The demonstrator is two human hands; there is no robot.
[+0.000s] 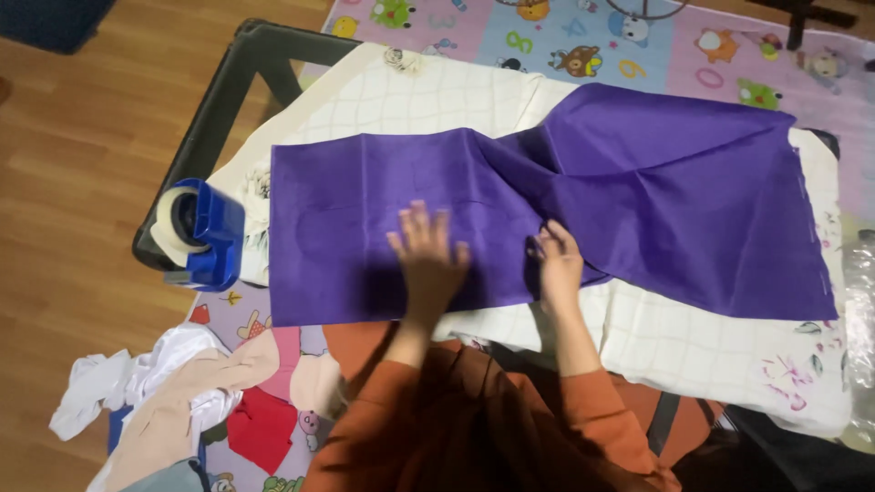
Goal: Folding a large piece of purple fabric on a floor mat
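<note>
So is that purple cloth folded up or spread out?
Spread out: the purple cloth lies flat across the table, left hand pressing it.

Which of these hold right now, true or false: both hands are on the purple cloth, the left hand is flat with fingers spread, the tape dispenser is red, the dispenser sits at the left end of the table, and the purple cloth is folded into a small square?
1. Both hands are on the purple cloth. True: the left hand and the right hand both rest on it.
2. The left hand is flat with fingers spread. True.
3. The tape dispenser is red. False: it is blue, with a pale roll of tape.
4. The dispenser sits at the left end of the table. True.
5. The purple cloth is folded into a small square. False: it lies spread out long across the checked cream cover.
</note>
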